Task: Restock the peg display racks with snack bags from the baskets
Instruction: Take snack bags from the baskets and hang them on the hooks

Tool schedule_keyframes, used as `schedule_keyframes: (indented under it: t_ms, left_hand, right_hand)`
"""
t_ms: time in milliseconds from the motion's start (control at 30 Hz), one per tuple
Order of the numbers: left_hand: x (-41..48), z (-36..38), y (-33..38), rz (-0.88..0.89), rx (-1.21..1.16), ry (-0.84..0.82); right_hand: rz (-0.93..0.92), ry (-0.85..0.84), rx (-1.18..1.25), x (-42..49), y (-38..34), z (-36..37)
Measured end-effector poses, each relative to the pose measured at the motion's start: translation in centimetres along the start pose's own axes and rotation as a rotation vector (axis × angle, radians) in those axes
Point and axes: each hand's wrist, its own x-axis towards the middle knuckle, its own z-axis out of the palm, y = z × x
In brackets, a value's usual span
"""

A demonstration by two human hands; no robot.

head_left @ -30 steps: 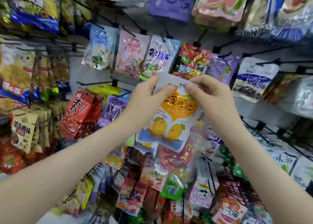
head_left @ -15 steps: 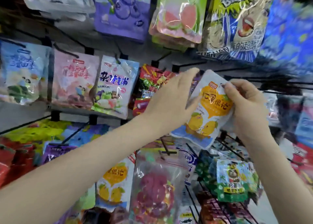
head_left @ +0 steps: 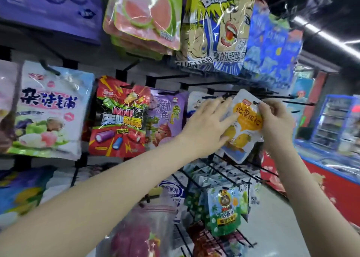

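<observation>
Peg rack (head_left: 288,96) behind mango bag (head_left: 247,118): left hand (head_left: 206,128) lay straight-fingered on the bag's left side, right hand (head_left: 276,120) pinched its top.

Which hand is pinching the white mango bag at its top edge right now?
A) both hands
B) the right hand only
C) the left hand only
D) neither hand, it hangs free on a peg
B: the right hand has its thumb and fingers curled onto the top right corner of the mango bag, while the left hand only lays straight, spread fingers against the bag's left side.
</observation>
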Motion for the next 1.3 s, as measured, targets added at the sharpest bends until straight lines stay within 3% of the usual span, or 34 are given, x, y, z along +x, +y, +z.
schedule_keyframes:
  t_ms: [267, 500, 700, 800, 900, 1033, 1133, 1300]
  left_hand:
    - [0.6, 1.6, -0.1, -0.008, 0.134, 0.125]
    - [-0.7, 2.0, -2.2, -0.048, 0.260, -0.042]
    - [-1.2, 2.8, -3.4, -0.057, 0.418, -0.154]
    - [-1.1, 3.1, -3.4, -0.067, 0.444, -0.201]
    - [-1.4, 2.5, -2.7, -0.097, 0.457, -0.222]
    - [-2.3, 1.5, -1.0, -0.139, 0.401, -0.291]
    - [-2.0, 0.5, 0.4, -0.180, 0.456, -0.376]
    - [-0.9, 0.2, 1.4, -0.321, 0.464, -0.467]
  right_hand:
    - [0.016, -0.121, -0.077, 3.0, 1.1, -0.8]
    - [0.092, -0.262, -0.201, 5.2, 3.7, 1.5]
    - [0.013, -0.065, -0.548, 6.0, 5.0, 5.9]
    - [-0.167, -0.162, -0.427, 5.6, 5.4, 6.9]
    - [-0.180, -0.224, -0.296, 5.1, 5.1, 6.5]
    - [-0.313, -0.415, -0.491, 4.7, 6.8, 5.8]
    - [-0.233, -0.573, -0.489, 4.4, 7.3, 5.2]
    - [-0.219, -0.458, -0.399, 0.1, 8.1, 5.2]
